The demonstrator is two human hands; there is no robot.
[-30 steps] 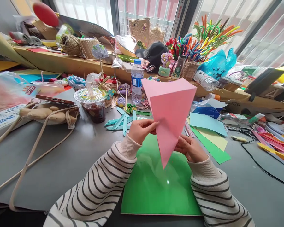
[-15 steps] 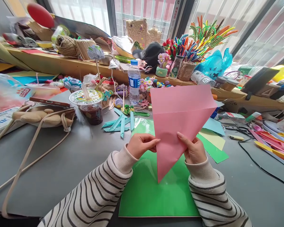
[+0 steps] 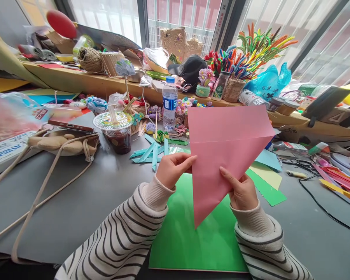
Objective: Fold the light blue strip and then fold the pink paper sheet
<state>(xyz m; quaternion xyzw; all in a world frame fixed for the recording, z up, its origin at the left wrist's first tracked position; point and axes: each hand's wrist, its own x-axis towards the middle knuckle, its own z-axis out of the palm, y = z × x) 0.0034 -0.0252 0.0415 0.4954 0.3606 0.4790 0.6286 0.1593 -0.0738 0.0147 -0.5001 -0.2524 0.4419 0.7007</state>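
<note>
A pink sheet of paper (image 3: 218, 151), folded on a diagonal so it tapers to a point at the bottom, is held up in front of me. My left hand (image 3: 175, 169) pinches its left edge between thumb and fingers. My right hand (image 3: 242, 188) grips the slanted right edge, thumb on the near face and the other fingers behind the paper, partly hidden. A strip above the fold line stands up along the top. Below the paper lies a shiny green sheet (image 3: 198, 249) on the grey table.
Folded light-blue paper strips (image 3: 154, 153) lie beyond my left hand, near a lidded drink cup (image 3: 116, 132) and a water bottle (image 3: 169, 103). A corded bag (image 3: 64, 142) with a phone (image 3: 71, 127) sits at left. Scissors (image 3: 303, 165) and a black cable (image 3: 315, 200) lie at right.
Slight shifts only: my left hand sits a little higher on the paper's left edge, and the paper tilts a little. The whole view has moved slightly. Both hands keep their hold.
</note>
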